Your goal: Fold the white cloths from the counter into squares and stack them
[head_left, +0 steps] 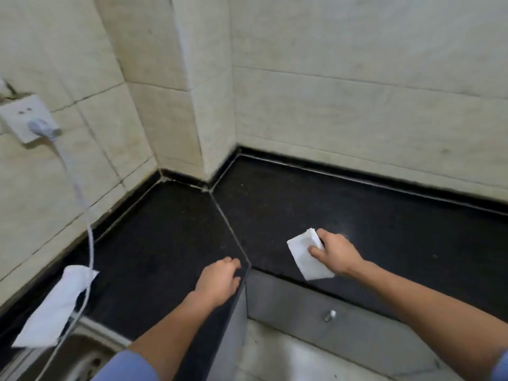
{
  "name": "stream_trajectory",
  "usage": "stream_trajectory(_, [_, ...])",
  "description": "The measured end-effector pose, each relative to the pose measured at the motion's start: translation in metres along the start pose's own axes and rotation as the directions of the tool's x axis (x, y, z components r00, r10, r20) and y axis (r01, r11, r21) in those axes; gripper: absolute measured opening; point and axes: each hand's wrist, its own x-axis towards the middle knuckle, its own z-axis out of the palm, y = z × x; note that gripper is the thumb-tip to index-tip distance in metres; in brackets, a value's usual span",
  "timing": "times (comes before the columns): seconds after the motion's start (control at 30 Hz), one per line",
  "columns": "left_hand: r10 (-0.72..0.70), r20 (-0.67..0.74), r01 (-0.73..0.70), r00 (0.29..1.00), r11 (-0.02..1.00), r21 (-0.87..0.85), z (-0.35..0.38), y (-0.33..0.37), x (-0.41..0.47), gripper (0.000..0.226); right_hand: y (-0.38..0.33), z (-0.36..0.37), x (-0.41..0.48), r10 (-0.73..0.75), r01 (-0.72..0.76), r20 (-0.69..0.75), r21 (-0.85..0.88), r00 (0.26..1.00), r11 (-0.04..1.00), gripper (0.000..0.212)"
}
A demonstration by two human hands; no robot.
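Two white cloths are seen on the black counter [170, 235]. The folded cloth [305, 255] is held down by the right hand [334, 253]: the thumb is pressed on top of it and the fingers are curled over its far edge, so it is gripped. This cloth is laid flat near the front edge of the counter, and part of it sticks out past the wrist toward the person. Just below that grip, a grey drawer [316, 309] with a small metal knob [330, 315] is seen. The left hand [220, 280] is rested flat on the counter, well to the left of the gripped cloth, with the fingers loose and nothing held in it. A thin seam in the counter is seen between the two hands. The second cloth [56, 306] is left much farther to the left of the grip, long and only loosely folded, with one end hung over the rim of the sink [90, 342]. A white cord [88, 224] is draped across that cloth and is run up to a plug in the wall socket [26, 118]. Pale tiles [357, 92] are seen behind the counter. Blue sleeves are seen at the bottom.
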Motion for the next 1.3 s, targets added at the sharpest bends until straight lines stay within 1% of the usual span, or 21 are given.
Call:
stream_trajectory(0.1, [0.143, 0.04, -0.144, 0.989, 0.989, 0.026, 0.01, 0.072, 0.03, 0.029, 0.07, -0.028, -0.045, 0.123, -0.122, -0.036, 0.047, 0.992, 0.991, 0.016])
stream_trajectory(0.2, [0.271, 0.084, -0.276, 0.959, 0.959, 0.059, 0.026, 0.156, 0.055, 0.03, 0.145, -0.055, -0.099, 0.246, -0.238, -0.089, 0.088, 0.965, 0.967, 0.022])
stream_trajectory(0.27, [0.348, 0.11, -0.357, 0.931, 0.931, 0.073, 0.041, 0.219, 0.066, 0.03, 0.198, -0.072, -0.139, 0.329, -0.316, -0.131, 0.113, 0.935, 0.942, 0.025])
stream_trajectory(0.37, [0.465, 0.15, -0.476, 0.873, 0.878, 0.05, 0.068, 0.321, 0.076, 0.031, 0.278, -0.096, -0.201, 0.442, -0.414, -0.188, 0.168, 0.877, 0.894, 0.027])
stream_trajectory(0.43, [0.537, 0.163, -0.546, 0.828, 0.838, 0.013, 0.087, 0.389, 0.075, 0.031, 0.327, -0.11, -0.243, 0.509, -0.474, -0.23, 0.194, 0.829, 0.859, 0.029])
stream_trajectory(0.53, [0.626, 0.197, -0.629, 0.755, 0.775, -0.054, 0.114, 0.48, 0.069, 0.033, 0.395, -0.124, -0.304, 0.621, -0.578, -0.28, 0.226, 0.732, 0.784, 0.03])
stream_trajectory(0.73, [0.786, 0.267, -0.8, 0.558, 0.595, -0.08, 0.154, 0.616, 0.074, 0.033, 0.493, -0.129, -0.402, 0.772, -0.7, -0.331, 0.329, 0.543, 0.634, 0.031])
stream_trajectory(0.87, [0.851, 0.305, -0.877, 0.428, 0.472, -0.086, 0.179, 0.702, 0.096, 0.032, 0.545, -0.132, -0.443, 0.835, -0.75, -0.348, 0.378, 0.427, 0.542, 0.03])
stream_trajectory(1.0, [0.898, 0.307, -0.924, 0.316, 0.365, -0.116, 0.201, 0.801, 0.123, 0.03, 0.602, -0.164, -0.472, 0.878, -0.75, -0.327, 0.463, 0.35, 0.472, 0.033])
stream_trajectory(1.07, [0.922, 0.291, -0.939, 0.257, 0.31, -0.152, 0.203, 0.852, 0.131, 0.029, 0.626, -0.19, -0.483, 0.881, -0.731, -0.338, 0.499, 0.331, 0.466, 0.032])
stream_trajectory(1.13, [0.944, 0.263, -0.943, 0.199, 0.257, -0.21, 0.2, 0.901, 0.136, 0.028, 0.644, -0.217, -0.492, 0.883, -0.706, -0.349, 0.537, 0.314, 0.463, 0.025])
stream_trajectory(1.2, [0.958, 0.243, -0.939, 0.15, 0.215, -0.268, 0.196, 0.949, 0.138, 0.03, 0.659, -0.243, -0.501, 0.877, -0.677, -0.377, 0.565, 0.298, 0.472, 0.031])
stream_trajectory(1.27, [0.962, 0.246, -0.924, 0.116, 0.196, -0.327, 0.193, 0.992, 0.136, 0.039, 0.674, -0.263, -0.51, 0.863, -0.633, -0.406, 0.591, 0.302, 0.5, 0.038])
stream_trajectory(1.3, [0.963, 0.25, -0.916, 0.102, 0.189, -0.354, 0.193, 1.012, 0.134, 0.047, 0.682, -0.272, -0.514, 0.859, -0.613, -0.409, 0.605, 0.309, 0.508, 0.034])
